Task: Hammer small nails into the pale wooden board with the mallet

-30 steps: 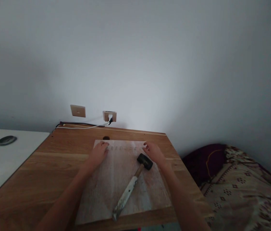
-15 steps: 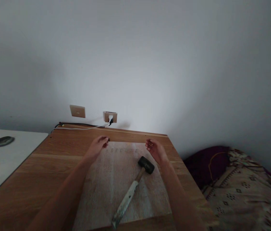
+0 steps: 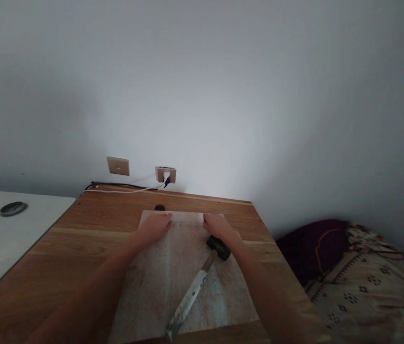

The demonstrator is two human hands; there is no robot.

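Extending both bare forearms [image 3: 105, 270] over a wooden tabletop [image 3: 76, 239], and above a pale, worn board [image 3: 166, 286] lying flat on it. Resting the left hand [image 3: 156, 226] on the board's far left corner, curling the fingers inward; from this angle, hiding the fingertips, so not showing whether pinching anything. Resting the right hand [image 3: 217, 223] on the far right part, likewise curling loosely inward, leaving a gap of bare board between the two; again not showing whether holding anything.

Having a mallet [image 3: 195, 285] lying diagonally on the board between the forearms: pointing its dark head [image 3: 218, 247] far and right, just beside the right wrist, and its white, smudged handle [image 3: 186, 301] near and left, reaching about to the board's near edge.

Facing a pale wall [image 3: 209, 95] on the far side, showing a plate [image 3: 118, 166] at left and a socket [image 3: 172, 176] right of it, trailing cords [image 3: 130, 192] leftward. Including a white surface [image 3: 12, 248] at left, carrying a dark oval object [image 3: 13, 209], and patterned cloth [image 3: 363, 291] at right.
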